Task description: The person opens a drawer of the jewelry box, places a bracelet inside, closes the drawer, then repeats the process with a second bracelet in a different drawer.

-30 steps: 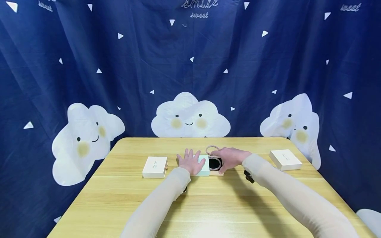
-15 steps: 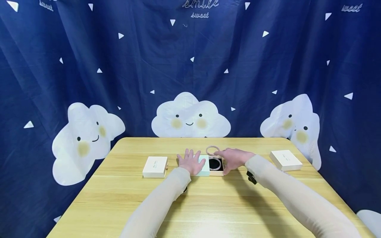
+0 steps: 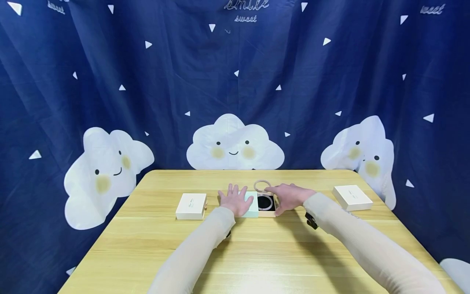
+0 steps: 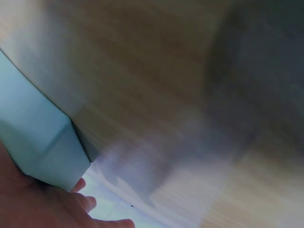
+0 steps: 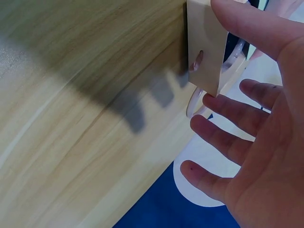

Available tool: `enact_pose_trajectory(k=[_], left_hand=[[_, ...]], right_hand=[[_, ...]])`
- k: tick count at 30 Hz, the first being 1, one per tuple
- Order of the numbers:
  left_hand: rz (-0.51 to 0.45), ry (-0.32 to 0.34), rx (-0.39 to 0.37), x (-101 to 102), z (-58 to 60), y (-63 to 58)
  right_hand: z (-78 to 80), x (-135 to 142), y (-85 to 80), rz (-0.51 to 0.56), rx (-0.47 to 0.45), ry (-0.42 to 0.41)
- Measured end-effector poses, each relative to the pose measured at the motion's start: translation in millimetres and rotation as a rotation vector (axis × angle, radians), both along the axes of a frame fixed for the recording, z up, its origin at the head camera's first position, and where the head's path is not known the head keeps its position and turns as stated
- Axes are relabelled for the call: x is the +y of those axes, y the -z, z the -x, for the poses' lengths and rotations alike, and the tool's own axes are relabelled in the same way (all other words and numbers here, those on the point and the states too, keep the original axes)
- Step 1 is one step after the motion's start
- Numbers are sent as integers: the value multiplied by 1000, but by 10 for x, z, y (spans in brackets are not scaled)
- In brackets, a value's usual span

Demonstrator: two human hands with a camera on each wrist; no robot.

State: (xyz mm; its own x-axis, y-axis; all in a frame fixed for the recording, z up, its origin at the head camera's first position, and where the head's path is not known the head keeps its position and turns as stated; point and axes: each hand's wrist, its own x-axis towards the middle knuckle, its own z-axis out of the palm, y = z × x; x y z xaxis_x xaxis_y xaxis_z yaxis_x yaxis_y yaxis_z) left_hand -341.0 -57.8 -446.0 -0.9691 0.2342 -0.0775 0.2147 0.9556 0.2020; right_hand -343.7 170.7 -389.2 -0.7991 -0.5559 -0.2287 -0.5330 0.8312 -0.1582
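Observation:
In the head view a mint-green drawer box lies mid-table, its pale drawer pulled out to the right. Inside on black lining sits a pale bangle. A second bangle is just behind the drawer. My left hand rests on the green sleeve with fingers spread; its wrist view shows the box beneath the palm. At the drawer's outer end is my right hand. In the right wrist view its thumb and index finger touch opposite corners of the drawer, the other fingers loosely extended.
One white box stands left of the green box, and another white box near the table's right side. The wooden table ends in front of a blue curtain with clouds printed on it.
My right hand has shifted slightly right, its thumb moving from over the drawer's inside to its outer end, uncovering more of the bangle. The left hand has stayed on the green box.

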Motion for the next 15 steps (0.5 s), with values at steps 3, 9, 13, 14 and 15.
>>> enact_pose_trajectory(k=[3,9,13,14,15], left_hand=[[-7,-2,-8,0,10,10],[-6,-6,-10,-5,4,9],[-10,-4,-3,-9,-12,-6],[-9,-3,-4,-7,-16,-10],[-10,-2,-5,-5,-18,-14]], right_hand=[[11,3,21,-8,2,2],[26,2,39,-2,-3,-4],[34,-10,72,23,9,-6],[38,-14,82,28,13,-9],[42,-17,95,38,19,-16]])
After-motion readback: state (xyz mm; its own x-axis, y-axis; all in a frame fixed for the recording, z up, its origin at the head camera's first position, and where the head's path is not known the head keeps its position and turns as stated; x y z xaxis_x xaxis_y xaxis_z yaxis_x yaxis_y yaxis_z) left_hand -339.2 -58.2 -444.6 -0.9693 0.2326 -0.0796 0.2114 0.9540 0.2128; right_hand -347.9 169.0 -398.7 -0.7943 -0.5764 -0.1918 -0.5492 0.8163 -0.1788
